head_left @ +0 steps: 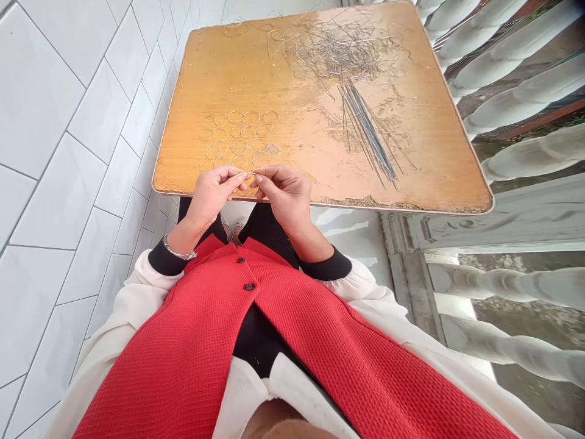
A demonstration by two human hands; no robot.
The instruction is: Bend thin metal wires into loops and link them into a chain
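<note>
My left hand [212,195] and my right hand [283,195] meet above the front edge of an orange wooden tabletop [425,164]. Their fingertips pinch a thin wire [244,178], which is barely visible between them. Just beyond my hands lie rows of linked wire loops [235,137]. Further right rests a bundle of long straight wires [368,137], fanning out towards the back. A tangled heap of fine wire [340,52] sits near the far edge.
A white tiled wall [68,152] runs along the table's left side. A pale balustrade [516,79] with turned posts stands close along the right side. My red waistcoat and cream sleeves fill the lower view, and a bracelet circles my left wrist.
</note>
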